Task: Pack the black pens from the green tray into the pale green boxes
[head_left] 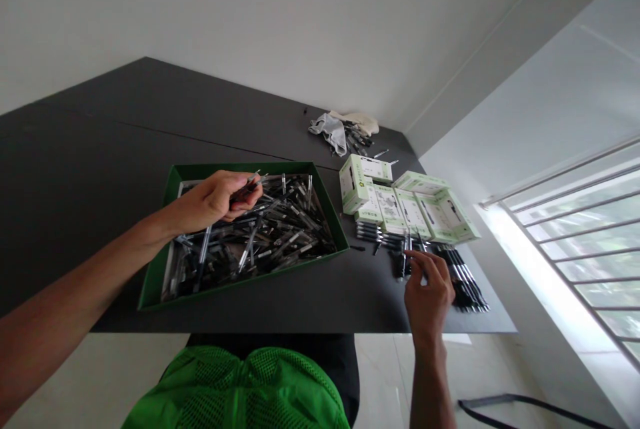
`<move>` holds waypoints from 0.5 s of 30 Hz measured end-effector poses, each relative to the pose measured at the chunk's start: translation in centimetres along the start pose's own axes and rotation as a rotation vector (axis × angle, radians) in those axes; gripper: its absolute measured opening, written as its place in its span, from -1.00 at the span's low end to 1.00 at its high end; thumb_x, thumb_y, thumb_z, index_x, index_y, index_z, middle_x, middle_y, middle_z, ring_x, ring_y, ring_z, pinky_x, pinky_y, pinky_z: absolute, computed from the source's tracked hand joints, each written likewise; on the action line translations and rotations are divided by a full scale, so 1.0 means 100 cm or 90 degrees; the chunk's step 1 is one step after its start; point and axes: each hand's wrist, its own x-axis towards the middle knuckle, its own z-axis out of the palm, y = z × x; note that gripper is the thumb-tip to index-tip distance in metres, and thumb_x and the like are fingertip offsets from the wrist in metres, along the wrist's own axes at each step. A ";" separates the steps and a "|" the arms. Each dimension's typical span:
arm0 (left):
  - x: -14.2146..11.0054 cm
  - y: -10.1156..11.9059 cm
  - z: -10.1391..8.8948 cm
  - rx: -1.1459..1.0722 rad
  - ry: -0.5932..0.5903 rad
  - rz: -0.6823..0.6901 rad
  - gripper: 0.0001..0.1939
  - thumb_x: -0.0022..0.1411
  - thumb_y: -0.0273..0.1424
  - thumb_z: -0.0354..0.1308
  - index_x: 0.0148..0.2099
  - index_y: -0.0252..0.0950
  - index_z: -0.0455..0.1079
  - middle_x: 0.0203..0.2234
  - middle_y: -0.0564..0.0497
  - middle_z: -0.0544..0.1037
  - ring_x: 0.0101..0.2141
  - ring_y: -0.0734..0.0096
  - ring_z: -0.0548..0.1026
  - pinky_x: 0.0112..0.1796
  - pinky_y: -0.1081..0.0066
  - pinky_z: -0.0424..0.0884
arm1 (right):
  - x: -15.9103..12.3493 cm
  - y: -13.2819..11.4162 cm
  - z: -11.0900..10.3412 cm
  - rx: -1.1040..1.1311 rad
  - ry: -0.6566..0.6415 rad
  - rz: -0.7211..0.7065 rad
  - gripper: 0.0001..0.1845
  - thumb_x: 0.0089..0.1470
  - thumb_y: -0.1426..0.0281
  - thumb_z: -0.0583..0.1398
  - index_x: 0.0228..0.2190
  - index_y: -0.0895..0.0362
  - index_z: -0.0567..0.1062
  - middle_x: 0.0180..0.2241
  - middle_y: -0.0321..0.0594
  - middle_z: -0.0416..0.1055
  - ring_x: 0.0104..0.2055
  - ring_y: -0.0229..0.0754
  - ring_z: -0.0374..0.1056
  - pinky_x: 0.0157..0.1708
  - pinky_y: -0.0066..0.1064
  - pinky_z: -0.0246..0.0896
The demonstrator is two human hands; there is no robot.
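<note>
My left hand (220, 197) is closed around a few pens (249, 184) above the green box (331, 225). Many loose black and clear pens (273, 232) fill that box in a jumble. On the right, my right hand (430, 285) has its fingers pinched on a pen (409, 242) whose tip points away from me. Beneath and around that hand lie other pens, partly hidden by it. A tidy row of black pens (463, 279) rests just right of it.
Pale green and white pen cartons (385, 205), some open, stand behind my right hand. At the back of the dark table (100, 142) are a grey cloth (330, 132), a beige cloth (365, 122) and more pens (357, 141). A wall and barred window bound the right side.
</note>
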 end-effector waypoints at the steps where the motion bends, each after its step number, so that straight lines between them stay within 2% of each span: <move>1: 0.000 0.000 0.000 0.001 0.001 -0.001 -0.55 0.60 -0.28 -0.22 -0.38 -0.26 0.20 -0.57 0.17 0.14 -0.62 0.60 0.05 -0.63 0.57 0.07 | -0.001 0.000 0.000 0.000 0.003 0.004 -0.73 0.38 0.38 0.16 -0.24 0.12 0.67 -0.22 -0.12 0.52 -0.19 -0.10 0.47 -0.17 -0.27 0.32; 15: -0.001 -0.005 -0.001 -0.007 -0.006 -0.001 -0.54 0.62 -0.28 -0.21 -0.37 -0.27 0.21 -0.57 0.17 0.13 -0.60 0.59 0.05 -0.62 0.58 0.06 | -0.010 0.001 0.004 -0.032 0.004 -0.053 -0.80 0.35 0.42 0.19 -0.24 0.12 0.64 -0.23 -0.11 0.53 -0.15 -0.04 0.36 -0.11 -0.22 0.25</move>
